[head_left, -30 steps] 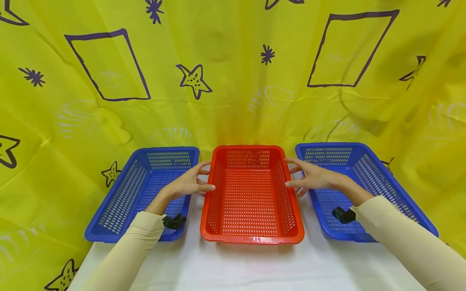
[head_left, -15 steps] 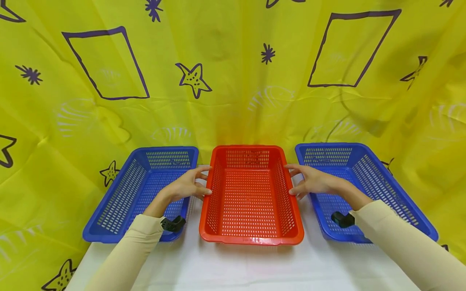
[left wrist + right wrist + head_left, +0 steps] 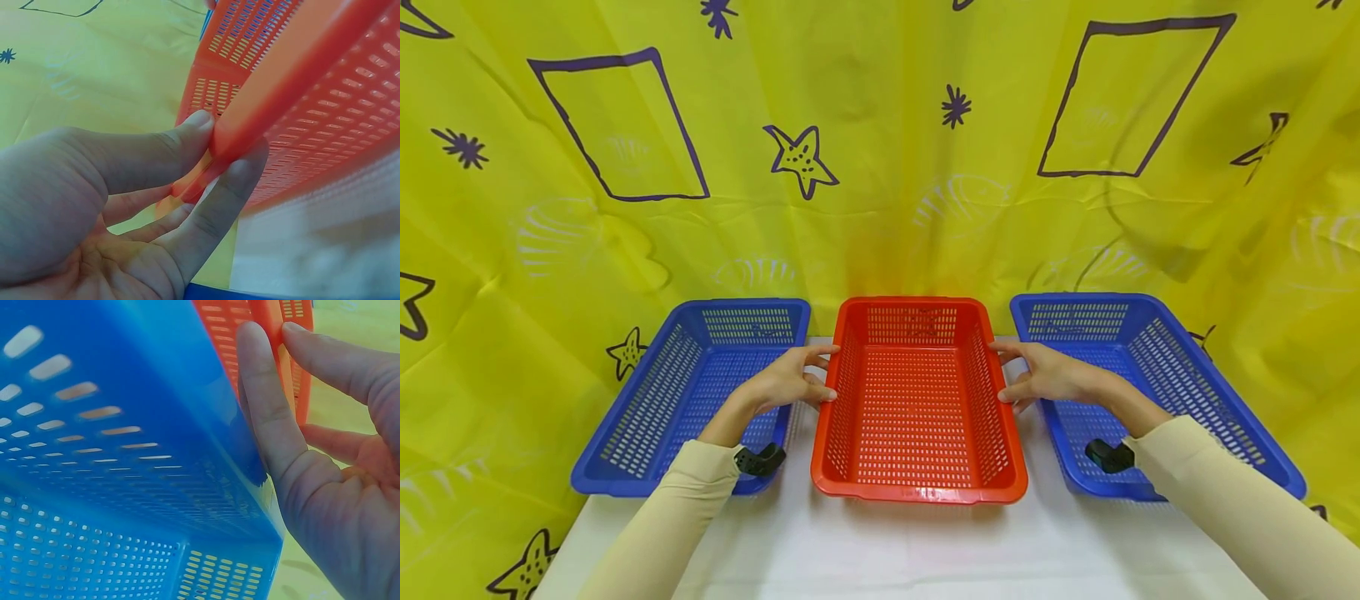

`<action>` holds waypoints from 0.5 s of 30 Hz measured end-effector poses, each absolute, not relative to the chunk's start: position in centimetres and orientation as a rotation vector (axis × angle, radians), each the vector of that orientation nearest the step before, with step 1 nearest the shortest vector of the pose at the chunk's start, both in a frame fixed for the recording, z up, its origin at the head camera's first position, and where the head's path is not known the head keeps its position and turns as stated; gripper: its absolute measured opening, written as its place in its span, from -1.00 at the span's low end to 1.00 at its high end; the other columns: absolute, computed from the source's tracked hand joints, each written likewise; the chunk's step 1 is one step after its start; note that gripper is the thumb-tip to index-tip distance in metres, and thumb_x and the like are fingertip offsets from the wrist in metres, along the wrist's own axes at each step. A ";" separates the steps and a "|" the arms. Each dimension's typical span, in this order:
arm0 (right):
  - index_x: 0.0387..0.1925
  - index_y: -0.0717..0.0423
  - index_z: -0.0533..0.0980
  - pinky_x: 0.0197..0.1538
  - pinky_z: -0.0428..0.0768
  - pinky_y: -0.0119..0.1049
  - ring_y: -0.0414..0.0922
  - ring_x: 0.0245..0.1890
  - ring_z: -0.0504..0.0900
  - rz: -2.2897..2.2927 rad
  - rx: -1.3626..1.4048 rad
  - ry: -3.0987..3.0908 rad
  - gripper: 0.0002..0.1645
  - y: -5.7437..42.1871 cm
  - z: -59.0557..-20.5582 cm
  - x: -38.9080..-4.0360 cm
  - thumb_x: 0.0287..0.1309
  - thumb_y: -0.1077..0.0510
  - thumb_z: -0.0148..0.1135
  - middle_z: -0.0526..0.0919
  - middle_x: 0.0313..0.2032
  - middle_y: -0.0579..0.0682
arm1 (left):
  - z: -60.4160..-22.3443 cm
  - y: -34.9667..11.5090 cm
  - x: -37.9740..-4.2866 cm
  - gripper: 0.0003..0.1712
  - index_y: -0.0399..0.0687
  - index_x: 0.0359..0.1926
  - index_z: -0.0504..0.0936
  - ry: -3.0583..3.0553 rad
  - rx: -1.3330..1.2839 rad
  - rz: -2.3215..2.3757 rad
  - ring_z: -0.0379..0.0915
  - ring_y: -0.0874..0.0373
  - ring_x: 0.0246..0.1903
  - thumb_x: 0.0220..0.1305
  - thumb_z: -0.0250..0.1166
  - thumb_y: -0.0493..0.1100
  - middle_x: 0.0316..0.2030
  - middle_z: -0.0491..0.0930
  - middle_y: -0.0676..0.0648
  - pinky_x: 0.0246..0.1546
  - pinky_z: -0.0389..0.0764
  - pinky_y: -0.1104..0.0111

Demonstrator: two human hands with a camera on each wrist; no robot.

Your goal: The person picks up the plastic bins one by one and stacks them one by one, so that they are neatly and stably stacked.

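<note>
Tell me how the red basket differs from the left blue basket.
Colour: the red basket is red; the left blue basket is blue.
Handling: the left grip and right grip pinch the red basket's side rims; the left sleeve partly hides the left blue basket.
Angle: in the head view, the red basket looks square-on, the left blue basket slanted.
Both are perforated and open-topped.

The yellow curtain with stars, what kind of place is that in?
Probably an indoor work corner: a yellow curtain printed with purple stars hangs behind a white tabletop, where a red rectangular plastic basket is between two blue rectangular plastic baskets.
</note>
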State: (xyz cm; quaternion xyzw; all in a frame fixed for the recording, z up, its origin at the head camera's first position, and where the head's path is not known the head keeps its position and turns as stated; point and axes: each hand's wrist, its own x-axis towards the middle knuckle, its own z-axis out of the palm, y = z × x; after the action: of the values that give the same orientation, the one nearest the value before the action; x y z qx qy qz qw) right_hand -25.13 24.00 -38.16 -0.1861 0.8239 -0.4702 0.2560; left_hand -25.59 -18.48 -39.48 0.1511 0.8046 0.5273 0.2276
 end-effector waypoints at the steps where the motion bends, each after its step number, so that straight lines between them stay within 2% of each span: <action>1: 0.58 0.34 -0.03 -0.09 0.73 0.19 0.09 -0.27 0.78 -1.278 -0.509 2.234 0.07 24.0 -38.2 -25.1 0.24 0.33 0.40 0.23 0.33 0.51 | -39.5 -18.5 -25.6 -0.06 -0.28 0.56 0.14 2.216 0.416 1.453 0.71 -0.01 -0.25 0.24 0.39 -0.49 0.32 0.28 -0.48 -0.17 0.77 0.07; 15: 0.57 0.35 0.01 -0.07 0.75 0.08 0.10 -0.20 0.79 -1.302 -0.491 2.228 0.02 23.9 -38.2 -25.0 0.23 0.39 0.37 0.24 0.33 0.50 | -39.5 -18.4 -25.6 -0.05 -0.27 0.56 0.14 2.215 0.388 1.458 0.72 -0.03 -0.26 0.23 0.39 -0.51 0.29 0.28 -0.47 -0.20 0.78 0.10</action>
State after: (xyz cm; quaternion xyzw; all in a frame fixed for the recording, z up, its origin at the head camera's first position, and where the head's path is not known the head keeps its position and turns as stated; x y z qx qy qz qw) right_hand -25.03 23.86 -38.24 -0.1807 0.8202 -0.4793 0.2546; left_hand -25.57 -18.36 -39.48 0.1411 0.8046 0.5296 0.2286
